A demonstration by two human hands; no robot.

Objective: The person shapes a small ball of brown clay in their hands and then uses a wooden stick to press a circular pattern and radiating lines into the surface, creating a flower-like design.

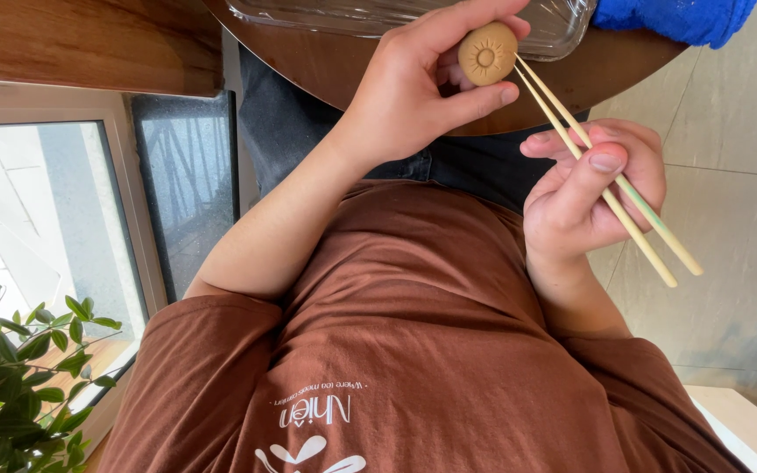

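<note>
Tan round cake point(487, 53), looking light and crumbly, is sitting pinched at its rim by the left hand point(413, 92). Wooden chopsticks point(606, 188), thin and stiff, are lying clamped mid-shaft in the right hand point(589, 193), tips touching the cake.

I wear a loose, rust-brown short-sleeved T-shirt point(413, 350), its cotton creased in soft folds across my chest and belly. Small white lettering and a white leaf-like motif point(308, 454) are printed on the front, near the lower edge of the view. The wide sleeves end above my elbows, leaving both forearms bare. Below the shirt hem I have on dark charcoal trousers point(475, 166). My left hand point(422, 83) and right hand point(589, 193) carry no rings, watch or bracelet, and my nails are short and unpainted.
</note>
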